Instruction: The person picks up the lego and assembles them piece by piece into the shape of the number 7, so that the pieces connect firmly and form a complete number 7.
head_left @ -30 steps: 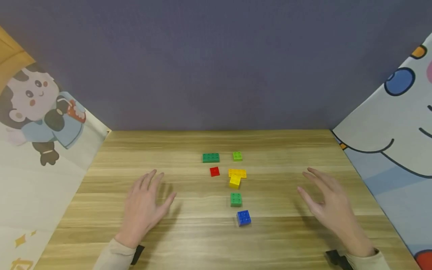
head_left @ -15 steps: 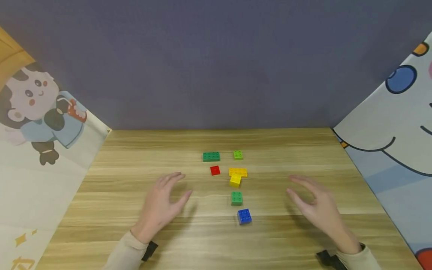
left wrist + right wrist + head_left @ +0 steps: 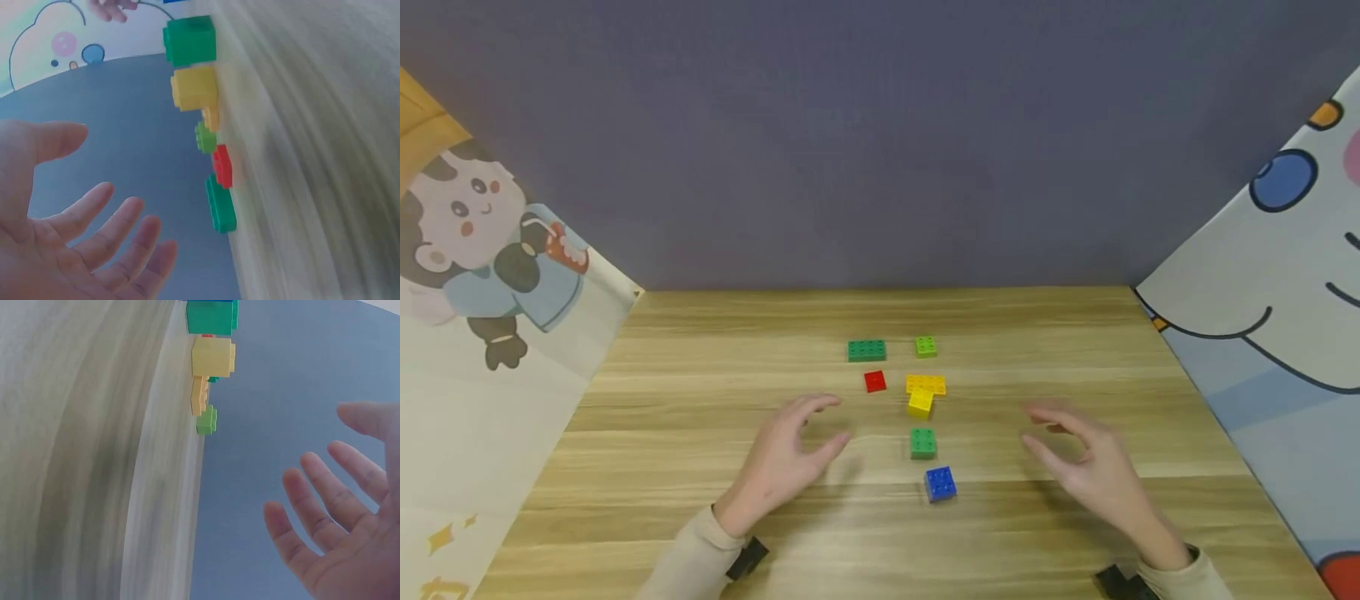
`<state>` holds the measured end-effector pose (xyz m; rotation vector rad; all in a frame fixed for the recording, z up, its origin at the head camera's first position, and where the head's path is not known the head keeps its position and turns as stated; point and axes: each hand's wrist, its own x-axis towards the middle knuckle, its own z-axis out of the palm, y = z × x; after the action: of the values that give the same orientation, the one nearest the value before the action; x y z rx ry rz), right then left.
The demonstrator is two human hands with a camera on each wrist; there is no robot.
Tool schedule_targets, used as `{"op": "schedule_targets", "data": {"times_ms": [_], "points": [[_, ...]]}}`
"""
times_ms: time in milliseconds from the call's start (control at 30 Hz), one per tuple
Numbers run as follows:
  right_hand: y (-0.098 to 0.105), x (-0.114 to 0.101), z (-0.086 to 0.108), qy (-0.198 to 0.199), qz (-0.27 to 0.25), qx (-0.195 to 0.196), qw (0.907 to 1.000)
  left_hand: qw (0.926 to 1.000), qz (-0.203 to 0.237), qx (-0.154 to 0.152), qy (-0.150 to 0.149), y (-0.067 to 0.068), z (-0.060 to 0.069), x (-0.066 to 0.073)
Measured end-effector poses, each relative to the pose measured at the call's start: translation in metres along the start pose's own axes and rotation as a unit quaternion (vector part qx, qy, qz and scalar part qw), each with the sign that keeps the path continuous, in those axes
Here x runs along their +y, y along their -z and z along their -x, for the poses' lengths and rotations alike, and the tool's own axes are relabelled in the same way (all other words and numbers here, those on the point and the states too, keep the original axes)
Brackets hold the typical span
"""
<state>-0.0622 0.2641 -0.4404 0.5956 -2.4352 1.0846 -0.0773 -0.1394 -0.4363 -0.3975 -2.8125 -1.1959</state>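
Note:
My left hand (image 3: 788, 450) hovers over the table left of the toy bricks, fingers loosely bent and holding nothing. Over on the right, my right hand (image 3: 1088, 467) is also above the table with nothing in its grasp. Between them lie a blue brick (image 3: 940, 484), a green brick (image 3: 923, 444), and a yellow brick (image 3: 921, 404) touching or overlapping an orange-yellow brick (image 3: 927, 384). Farther back are a flat red brick (image 3: 875, 382), a long dark green brick (image 3: 867, 351) and a lime green brick (image 3: 926, 347). Neither hand touches a brick.
The wood-grain table (image 3: 700, 333) ends at a dark grey-blue wall (image 3: 880, 150) behind. A panel with a cartoon figure (image 3: 505, 250) stands on the left. On the right is another cartoon panel (image 3: 1247, 400).
Both hands have moved inward toward the bricks, the left one farther. Their fingers are somewhat more bent than before. The bricks stay where they were on the table.

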Motion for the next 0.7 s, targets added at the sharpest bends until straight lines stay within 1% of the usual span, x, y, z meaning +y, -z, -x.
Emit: {"op": "schedule_targets", "data": {"times_ms": [67,167,333,433,567,633,700], "points": [[-0.002,0.000,0.001,0.006,-0.003,-0.003,1.0000,1.0000,0.001,-0.003,-0.005,-0.003,0.001,0.002],[-0.006,-0.001,0.003,0.009,-0.008,-0.007,0.9999,0.9998,0.004,-0.018,-0.011,-0.008,0.004,0.006],[-0.010,-0.004,0.006,-0.008,-0.015,-0.023,0.9996,0.9988,0.014,-0.044,-0.016,-0.017,0.006,0.011],[-0.012,-0.006,0.006,-0.019,-0.014,-0.036,0.9991,0.9984,0.019,-0.049,-0.023,-0.021,0.005,0.012],[-0.014,-0.007,0.005,-0.021,-0.024,-0.048,0.9983,0.9982,0.017,-0.048,-0.031,-0.025,0.004,0.011],[-0.015,-0.008,0.004,-0.019,-0.034,-0.050,0.9980,0.9981,0.017,-0.050,-0.030,-0.026,0.003,0.011],[-0.016,-0.009,0.003,-0.018,-0.044,-0.054,0.9974,0.9975,0.029,-0.057,-0.027,-0.027,0.001,0.009]]}}
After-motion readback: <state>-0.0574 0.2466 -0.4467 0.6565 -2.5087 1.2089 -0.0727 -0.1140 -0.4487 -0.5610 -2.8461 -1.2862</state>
